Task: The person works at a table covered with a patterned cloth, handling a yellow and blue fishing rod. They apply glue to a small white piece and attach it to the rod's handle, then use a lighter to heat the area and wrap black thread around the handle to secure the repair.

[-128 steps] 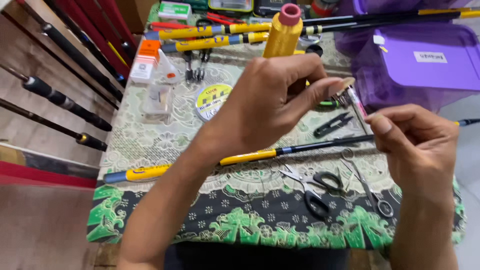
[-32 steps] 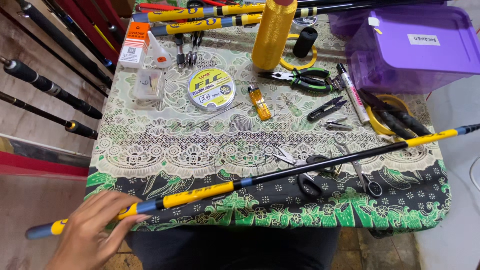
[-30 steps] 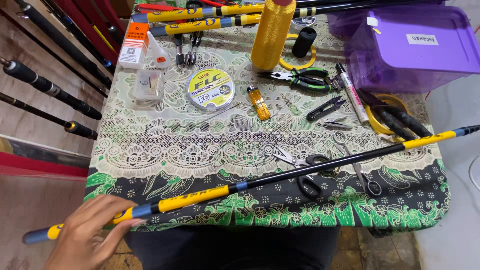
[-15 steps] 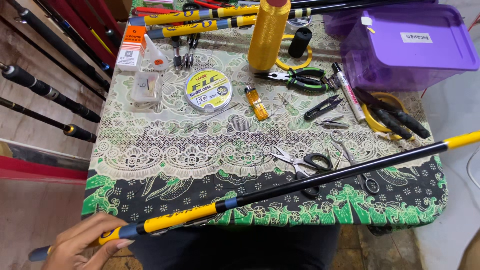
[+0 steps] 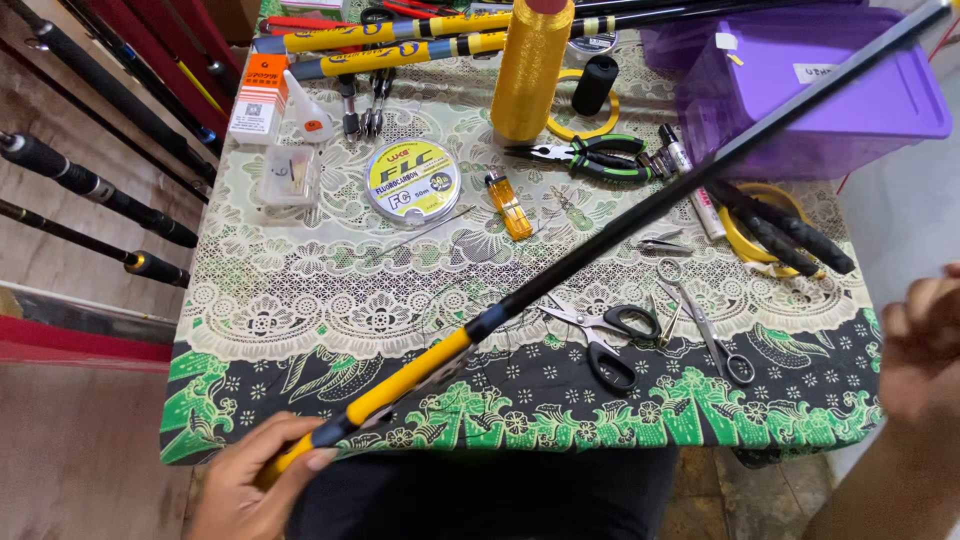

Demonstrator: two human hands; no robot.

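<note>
Over table (image 5: 300, 300), black-and-yellow rod (image 5: 620, 225), left hand (image 5: 245, 485)

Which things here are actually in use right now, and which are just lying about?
In use:
left hand
yellow-and-black rod

Lying about:
scissors
pliers
round line spool
yellow thread cone
purple box

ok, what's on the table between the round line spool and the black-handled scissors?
Head view: between the line spool and the scissors lies patterned tablecloth, crossed by the black and yellow rod that the left hand grips. The orange lighter sits just off that line.
</note>
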